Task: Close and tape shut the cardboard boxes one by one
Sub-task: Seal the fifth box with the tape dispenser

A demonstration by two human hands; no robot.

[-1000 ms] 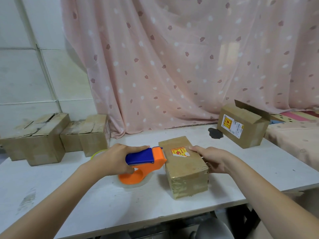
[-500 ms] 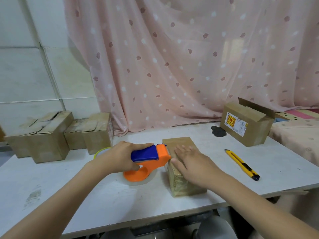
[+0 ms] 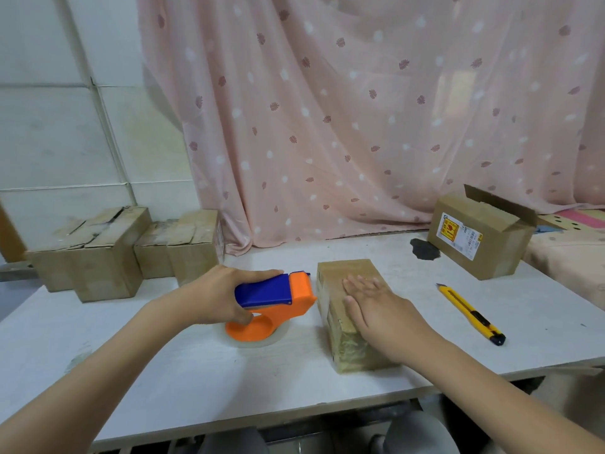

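A small closed cardboard box (image 3: 339,309), glossy with clear tape, lies mid-table. My right hand (image 3: 376,309) lies flat on its top with straight fingers. Just left of the box, my left hand (image 3: 219,296) grips the blue handle of an orange tape dispenser (image 3: 275,306), whose clear tape roll rests on the white table (image 3: 163,365). The dispenser's nose is close to the box's left side without clearly touching. A larger box (image 3: 481,237) with one flap up and a yellow-red label stands at the back right.
A yellow utility knife (image 3: 471,314) lies right of the small box. Three worn cardboard boxes (image 3: 98,253) stand at the back left. A dark stain (image 3: 424,250) marks the table near the open box. A pink curtain hangs behind; patterned fabric lies at far right.
My right hand moved from the box's right side onto its top and now lies flat, covering the sticker. The tape dispenser stayed about where it was. The knife came into view.
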